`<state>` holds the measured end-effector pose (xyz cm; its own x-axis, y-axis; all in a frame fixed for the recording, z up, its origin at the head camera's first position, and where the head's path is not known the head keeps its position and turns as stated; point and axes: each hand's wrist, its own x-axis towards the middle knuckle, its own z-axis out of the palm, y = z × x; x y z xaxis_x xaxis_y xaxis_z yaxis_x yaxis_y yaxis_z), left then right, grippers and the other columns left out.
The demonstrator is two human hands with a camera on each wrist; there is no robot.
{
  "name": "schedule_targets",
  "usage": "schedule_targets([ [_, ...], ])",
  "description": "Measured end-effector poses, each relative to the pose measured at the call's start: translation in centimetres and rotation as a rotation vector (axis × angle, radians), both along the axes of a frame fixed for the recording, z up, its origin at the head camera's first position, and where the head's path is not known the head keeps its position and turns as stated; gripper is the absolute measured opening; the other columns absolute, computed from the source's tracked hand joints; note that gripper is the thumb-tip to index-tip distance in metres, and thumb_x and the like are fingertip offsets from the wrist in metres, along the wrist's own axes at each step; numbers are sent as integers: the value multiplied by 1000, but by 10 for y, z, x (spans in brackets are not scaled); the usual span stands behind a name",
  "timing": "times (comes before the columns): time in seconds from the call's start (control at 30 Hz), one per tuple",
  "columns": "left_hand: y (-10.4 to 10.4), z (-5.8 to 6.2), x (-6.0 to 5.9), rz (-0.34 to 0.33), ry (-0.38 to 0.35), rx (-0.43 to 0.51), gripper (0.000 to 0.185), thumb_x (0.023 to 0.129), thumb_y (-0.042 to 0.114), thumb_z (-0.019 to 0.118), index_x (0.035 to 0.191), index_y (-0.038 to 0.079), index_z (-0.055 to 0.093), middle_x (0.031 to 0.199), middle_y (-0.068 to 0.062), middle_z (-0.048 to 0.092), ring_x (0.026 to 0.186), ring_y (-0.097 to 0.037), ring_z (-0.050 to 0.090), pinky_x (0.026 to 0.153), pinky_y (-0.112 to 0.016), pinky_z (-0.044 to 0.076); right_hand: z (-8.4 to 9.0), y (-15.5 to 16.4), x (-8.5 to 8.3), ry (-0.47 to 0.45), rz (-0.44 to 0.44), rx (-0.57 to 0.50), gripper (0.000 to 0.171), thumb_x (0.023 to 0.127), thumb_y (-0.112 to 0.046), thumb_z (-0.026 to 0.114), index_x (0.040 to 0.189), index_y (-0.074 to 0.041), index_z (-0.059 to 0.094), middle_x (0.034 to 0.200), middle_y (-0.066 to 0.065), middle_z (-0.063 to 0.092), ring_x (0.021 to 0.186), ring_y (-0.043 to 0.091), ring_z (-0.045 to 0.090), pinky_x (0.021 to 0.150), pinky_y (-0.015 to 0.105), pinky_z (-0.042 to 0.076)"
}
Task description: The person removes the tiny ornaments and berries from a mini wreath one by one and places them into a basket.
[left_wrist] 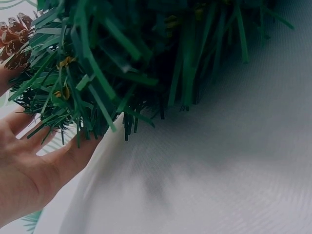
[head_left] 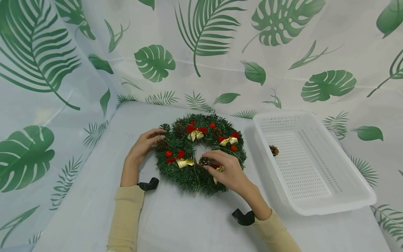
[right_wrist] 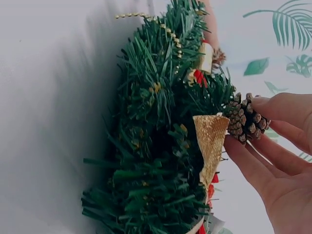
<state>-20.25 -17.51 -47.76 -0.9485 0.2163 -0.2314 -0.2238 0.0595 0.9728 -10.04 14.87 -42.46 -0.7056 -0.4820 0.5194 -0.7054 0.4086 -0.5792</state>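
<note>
Resting at the left rim of the green wreath (head_left: 201, 154), the left hand (head_left: 142, 147) has relaxed, nearly straight fingers touching the needles beside a pine cone (head_left: 162, 143), gripping nothing. Wreath lies flat at the middle of the white surface (head_left: 189, 224), carrying red and gold bows (head_left: 196, 132); the right hand (head_left: 228, 171) sits on its lower inner edge, fingertips pinching a second pine cone (head_left: 204, 161) fixed there. White perforated basket (head_left: 315, 196) stands just right of the wreath, one loose pine cone (head_left: 274, 150) inside.
</note>
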Motion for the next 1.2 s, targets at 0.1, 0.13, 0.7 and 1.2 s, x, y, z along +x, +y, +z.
schedule_targets([
  [0.1, 0, 0, 0, 3, 0, -2, 44, 104, 27, 63, 144, 9, 57, 164, -6, 35, 127, -30, 47, 110, -57, 37, 2, 2, 0, 5, -3, 3, 37, 83, 6, 81, 118, 1, 72, 115, 13, 72, 87, 23, 76, 73, 32, 62],
  [0.13, 0, 0, 0, 4, -1, -2, 44, 104, 28, 63, 144, 9, 57, 165, -6, 35, 127, -30, 47, 110, -56, 38, 2, 3, 1, 4, -7, 6, 37, 83, 6, 81, 119, 1, 72, 115, 13, 72, 88, 23, 76, 73, 32, 62],
  [0.7, 0, 1, 0, 2, -4, -3, 46, 104, 29, 64, 144, 9, 57, 166, -5, 33, 134, -33, 44, 112, -58, 36, 5, 13, 0, 51, -40, 36, 37, 83, 5, 82, 118, 0, 74, 115, 13, 73, 93, 24, 75, 73, 33, 62],
  [1.2, -1, 2, 1, 1, -9, -12, 42, 104, 29, 63, 143, 12, 59, 165, -5, 34, 137, -34, 43, 113, -60, 36, 12, 26, 3, 37, -82, 54, 39, 82, 6, 82, 120, -2, 73, 115, 14, 73, 85, 23, 76, 69, 33, 62],
])
